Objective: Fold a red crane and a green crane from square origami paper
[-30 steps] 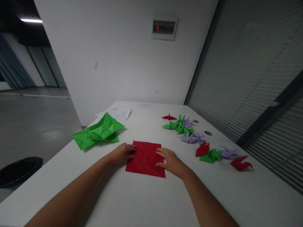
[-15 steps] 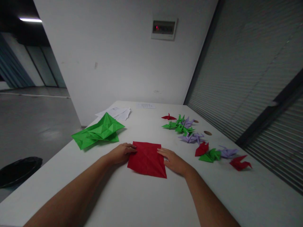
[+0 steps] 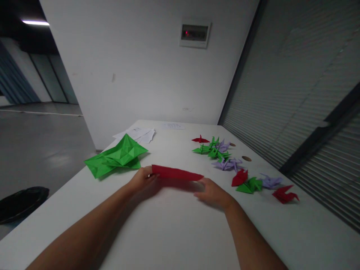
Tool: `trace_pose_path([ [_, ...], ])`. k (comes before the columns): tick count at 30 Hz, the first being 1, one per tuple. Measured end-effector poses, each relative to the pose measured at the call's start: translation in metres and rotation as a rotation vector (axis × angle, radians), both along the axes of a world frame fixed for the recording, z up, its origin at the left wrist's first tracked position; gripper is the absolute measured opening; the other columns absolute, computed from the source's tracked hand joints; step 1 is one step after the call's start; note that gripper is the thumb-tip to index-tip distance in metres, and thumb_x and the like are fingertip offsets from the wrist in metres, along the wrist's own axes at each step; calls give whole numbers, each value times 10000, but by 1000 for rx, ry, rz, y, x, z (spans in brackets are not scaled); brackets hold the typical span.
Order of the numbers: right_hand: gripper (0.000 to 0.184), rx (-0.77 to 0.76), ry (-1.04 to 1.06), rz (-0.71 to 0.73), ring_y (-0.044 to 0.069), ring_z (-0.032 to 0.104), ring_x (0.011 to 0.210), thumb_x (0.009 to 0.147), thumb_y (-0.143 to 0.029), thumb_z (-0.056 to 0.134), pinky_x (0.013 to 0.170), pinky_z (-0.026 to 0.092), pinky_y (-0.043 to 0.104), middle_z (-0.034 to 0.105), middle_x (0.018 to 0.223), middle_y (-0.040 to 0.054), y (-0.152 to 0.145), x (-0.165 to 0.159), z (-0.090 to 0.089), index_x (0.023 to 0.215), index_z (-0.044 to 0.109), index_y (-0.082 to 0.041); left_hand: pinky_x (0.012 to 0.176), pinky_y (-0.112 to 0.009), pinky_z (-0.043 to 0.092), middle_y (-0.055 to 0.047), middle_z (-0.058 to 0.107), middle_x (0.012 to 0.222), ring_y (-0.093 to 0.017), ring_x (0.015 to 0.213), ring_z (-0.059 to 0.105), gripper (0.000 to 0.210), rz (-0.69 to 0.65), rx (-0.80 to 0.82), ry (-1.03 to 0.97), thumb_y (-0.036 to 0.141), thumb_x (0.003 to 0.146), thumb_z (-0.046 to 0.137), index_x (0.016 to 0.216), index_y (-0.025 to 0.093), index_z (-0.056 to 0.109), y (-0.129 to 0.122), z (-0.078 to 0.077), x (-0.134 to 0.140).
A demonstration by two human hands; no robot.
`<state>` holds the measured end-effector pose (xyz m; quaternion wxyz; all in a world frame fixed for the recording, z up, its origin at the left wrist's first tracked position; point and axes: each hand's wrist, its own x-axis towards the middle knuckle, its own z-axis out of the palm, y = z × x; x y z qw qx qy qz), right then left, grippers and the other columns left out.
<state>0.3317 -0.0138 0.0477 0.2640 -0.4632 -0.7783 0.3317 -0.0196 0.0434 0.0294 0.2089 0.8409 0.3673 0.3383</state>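
A sheet of red origami paper (image 3: 176,173) is raised off the white table (image 3: 168,232) and seen nearly edge-on as a narrow band, with its shadow below. My left hand (image 3: 142,178) pinches its left end between thumb and fingers. At the right end, lower than the left, my right hand (image 3: 213,192) has its fingertips on the corner, while its thumb sits apart beneath and is slightly blurred. Whether the sheet is folded cannot be made out from this angle.
Creased green paper (image 3: 118,155) lies at left, before white printed sheets (image 3: 140,134). Along the right side are several folded paper cranes, including a purple one (image 3: 271,181) and a red one (image 3: 285,194). A black-lined bin (image 3: 24,204) stands left of the table.
The red paper lay flat under both hands; now it is lifted and tipped edge-on. My left hand has closed on its edge, and my right hand has shifted slightly right.
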Motion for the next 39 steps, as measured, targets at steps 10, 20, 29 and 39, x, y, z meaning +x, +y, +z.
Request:
trace_pose_path([
  [10, 466, 13, 453, -279, 173, 558, 620, 782, -604, 735, 618, 480, 306, 621, 610, -4, 2, -22, -5, 648, 674, -162, 604, -252, 415, -10, 681, 753, -158, 671, 564, 363, -9, -443, -423, 493, 852, 697, 926, 147, 776, -18, 18, 15],
  [20, 484, -192, 669, -300, 229, 679, 690, 678, -592, 839, 639, 534, 336, 732, 717, 50, 9, -25, -13, 836, 734, -147, 536, -234, 288, 25, 534, 588, -98, 556, 403, 324, 61, -527, -469, 442, 790, 749, 789, 119, 731, -12, 14, 15],
  [29, 413, -294, 697, -211, 226, 690, 730, 671, -481, 867, 718, 547, 366, 755, 786, 55, 11, -22, -19, 906, 759, -159, 672, -275, 451, -51, 730, 870, -175, 740, 615, 323, -83, -649, -476, 381, 793, 733, 1008, 142, 760, -5, -1, 9],
  [39, 188, -5, 284, -75, 177, 600, 786, 798, -344, 727, 690, 484, 280, 661, 927, 61, 20, -12, -31, 813, 773, -163, 728, -267, 486, -55, 712, 868, -174, 781, 624, 226, -42, -207, 84, 98, 719, 608, 865, 146, 775, 5, -6, -5],
])
